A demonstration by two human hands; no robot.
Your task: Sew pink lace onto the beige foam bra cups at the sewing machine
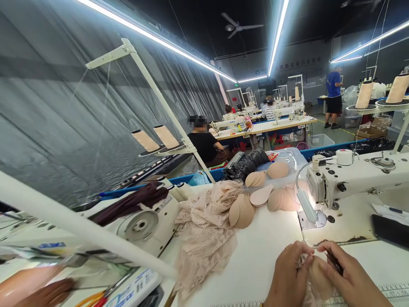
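Note:
At the lower right, in front of the sewing machine (351, 183), my left hand (289, 270) is closed with its fingertips pinching a beige lace-edged fabric piece (320, 277). My right hand (353, 275) grips the same piece from the other side, thumb and forefinger raised close to the left fingertips. A small dark tool (335, 261) lies inside the right hand; its kind is mostly hidden. Several beige teardrop-shaped pads (245, 211) are on the white table beyond my hands. Beige lace fabric (207, 230) is heaped left of them.
The machine's lamp (306, 204) lights its needle area. A black phone (391, 230) rests at the right. Ruler markings (394, 290) run along the front edge. At lower left, a co-worker's hand (47, 294) is beside another sewing machine (143, 226). A thread stand (159, 98) slants above.

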